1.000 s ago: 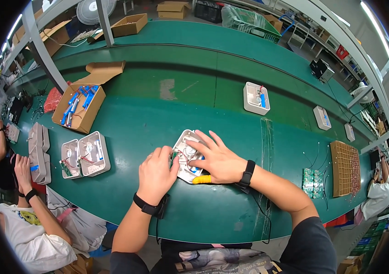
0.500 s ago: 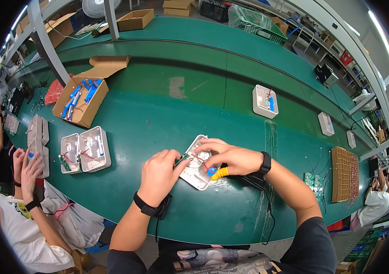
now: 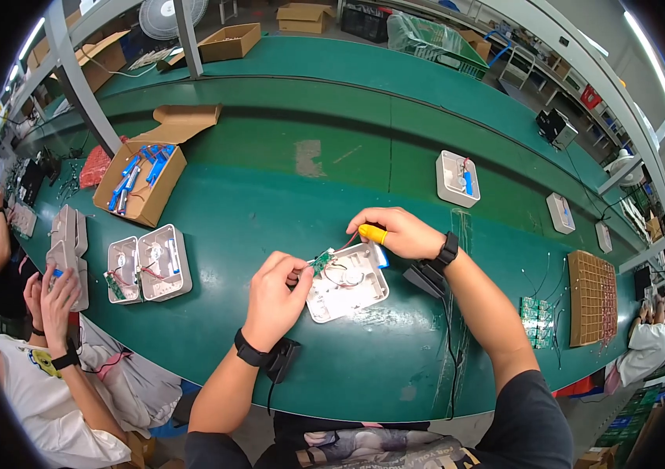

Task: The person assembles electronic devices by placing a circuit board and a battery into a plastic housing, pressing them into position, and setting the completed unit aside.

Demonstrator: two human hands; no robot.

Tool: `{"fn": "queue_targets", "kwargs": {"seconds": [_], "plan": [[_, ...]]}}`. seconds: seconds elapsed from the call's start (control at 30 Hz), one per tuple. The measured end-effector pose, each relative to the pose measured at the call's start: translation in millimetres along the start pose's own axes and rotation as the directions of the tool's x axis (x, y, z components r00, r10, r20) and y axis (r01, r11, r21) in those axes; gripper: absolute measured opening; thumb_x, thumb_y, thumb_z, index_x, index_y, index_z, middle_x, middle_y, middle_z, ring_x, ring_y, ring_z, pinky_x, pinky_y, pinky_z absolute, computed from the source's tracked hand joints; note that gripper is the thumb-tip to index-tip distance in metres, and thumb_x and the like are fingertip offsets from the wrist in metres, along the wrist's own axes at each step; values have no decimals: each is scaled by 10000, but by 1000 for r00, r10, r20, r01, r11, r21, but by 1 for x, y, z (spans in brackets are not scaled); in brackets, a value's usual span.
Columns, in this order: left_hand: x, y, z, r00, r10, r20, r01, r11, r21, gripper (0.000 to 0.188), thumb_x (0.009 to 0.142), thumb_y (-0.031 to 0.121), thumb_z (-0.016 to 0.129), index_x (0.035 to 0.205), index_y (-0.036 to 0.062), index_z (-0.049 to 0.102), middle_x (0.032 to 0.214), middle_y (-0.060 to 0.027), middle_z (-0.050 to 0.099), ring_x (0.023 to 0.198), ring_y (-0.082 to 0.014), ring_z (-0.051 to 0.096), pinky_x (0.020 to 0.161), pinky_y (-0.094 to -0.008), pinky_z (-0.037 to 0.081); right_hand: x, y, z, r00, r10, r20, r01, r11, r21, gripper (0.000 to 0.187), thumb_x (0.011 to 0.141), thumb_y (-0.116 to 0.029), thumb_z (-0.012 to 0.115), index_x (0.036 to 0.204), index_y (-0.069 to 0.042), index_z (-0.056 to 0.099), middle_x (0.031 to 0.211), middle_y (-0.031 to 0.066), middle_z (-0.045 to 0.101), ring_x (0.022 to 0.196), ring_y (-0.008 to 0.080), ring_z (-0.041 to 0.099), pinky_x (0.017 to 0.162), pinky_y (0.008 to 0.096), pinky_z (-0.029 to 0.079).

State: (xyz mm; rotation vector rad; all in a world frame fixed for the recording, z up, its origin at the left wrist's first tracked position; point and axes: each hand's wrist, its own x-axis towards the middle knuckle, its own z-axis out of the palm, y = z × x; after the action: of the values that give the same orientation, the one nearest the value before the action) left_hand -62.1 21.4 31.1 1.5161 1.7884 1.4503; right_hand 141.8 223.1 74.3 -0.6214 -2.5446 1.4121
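A white plastic housing (image 3: 348, 301) lies tilted on the green bench in front of me, with a round white part and thin wires inside. My left hand (image 3: 276, 291) pinches a small green circuit board (image 3: 321, 263) at the housing's left edge. My right hand (image 3: 399, 233), a yellow finger cot (image 3: 373, 233) on one finger, is closed around a red wire (image 3: 351, 240) above the far edge. A blue battery cell (image 3: 382, 257) shows just under this hand at the housing's corner; whether the hand also grips it I cannot tell.
Two open housings (image 3: 164, 270) with boards stand at left, before a cardboard box (image 3: 149, 205) of blue cells. Another housing (image 3: 457, 180) sits far right. Circuit boards (image 3: 536, 322) and a brown gridded tray (image 3: 586, 301) lie at right. A co-worker's hands (image 3: 51, 301) work at left.
The housing has been turned on the bench. My right hand has moved up and away to its far side, with the red wire and blue cell. My left hand stays near the board.
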Motion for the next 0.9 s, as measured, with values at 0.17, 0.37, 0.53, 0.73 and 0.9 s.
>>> {"fn": "queue_targets", "kwargs": {"seconds": [0.17,0.37,0.53,0.73,0.9], "plan": [[1,-6,6,1000,-6,-14,6,1000,-10,106,955,57,751,1001,-36,728,1059,-120,679,899,-241,691,783,-351,575,4,8,-1,986,-165,-36,152,961,-232,189,1073,-102,613,1228,-61,713,1112,105,711,1059,285,689,936,376,553],[0,-24,12,998,-14,-56,13,1000,-17,118,962,96,751,1008,-11,738,1169,-141,675,1091,-306,655,927,-396,544,-4,14,15,922,-361,-141,287,880,-379,218,997,-80,690,1209,-97,738,1167,110,707,1103,324,680,991,410,546],[3,-34,11,998,-65,20,66,992,-105,128,972,109,744,1025,-7,750,1201,-136,686,1140,-301,639,983,-400,509,-9,-12,34,817,-574,-51,445,685,-576,289,897,-75,782,1184,-103,761,1245,103,711,1175,319,679,1030,427,543],[9,-33,4,978,-174,116,200,942,-268,145,981,116,741,1071,6,769,1242,-107,694,1085,-250,663,954,-369,521,-6,3,45,833,-553,16,478,705,-524,309,859,-65,777,1166,-100,764,1271,89,710,1197,307,681,1032,429,560],[5,-41,0,988,-133,78,146,970,-196,163,987,126,743,1097,10,776,1242,-105,698,1009,-206,674,909,-345,531,-6,0,54,833,-552,-34,484,756,-440,339,810,-29,807,1142,-77,765,1263,94,727,1138,305,712,987,420,588]]}}
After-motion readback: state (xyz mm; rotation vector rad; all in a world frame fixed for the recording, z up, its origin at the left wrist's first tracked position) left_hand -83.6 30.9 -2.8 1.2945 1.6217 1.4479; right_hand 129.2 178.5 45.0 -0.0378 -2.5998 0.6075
